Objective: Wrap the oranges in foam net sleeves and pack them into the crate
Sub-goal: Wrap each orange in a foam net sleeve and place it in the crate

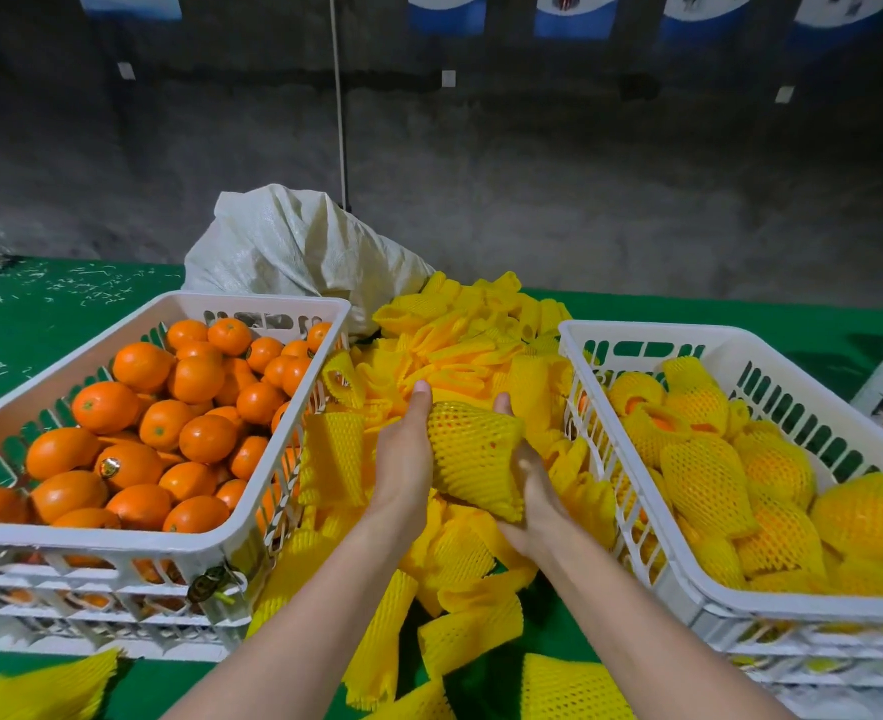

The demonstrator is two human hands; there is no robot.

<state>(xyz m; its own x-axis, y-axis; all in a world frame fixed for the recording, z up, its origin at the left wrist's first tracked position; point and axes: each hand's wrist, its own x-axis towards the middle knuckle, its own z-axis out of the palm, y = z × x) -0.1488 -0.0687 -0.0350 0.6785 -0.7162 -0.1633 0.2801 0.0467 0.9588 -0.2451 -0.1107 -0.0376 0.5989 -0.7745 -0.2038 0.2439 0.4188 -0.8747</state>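
Two crates (91,535) (803,613) flank hands (403,459) (533,491) gripping sleeved orange (473,454).

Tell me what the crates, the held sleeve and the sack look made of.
Left crate and right crate: rigid white plastic, likely moulded; slotted walls, smooth glossy rims. Held sleeve: soft yellow foam netting, matte; open diamond mesh, springy-looking. Sack: probably woven plastic, off-white; creased, slight sheen.

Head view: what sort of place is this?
Probably a fruit-packing station in a warehouse or shed: bare oranges fill one white crate, sleeved oranges a second crate, with a heap of yellow foam net sleeves between them and a bare concrete wall behind.
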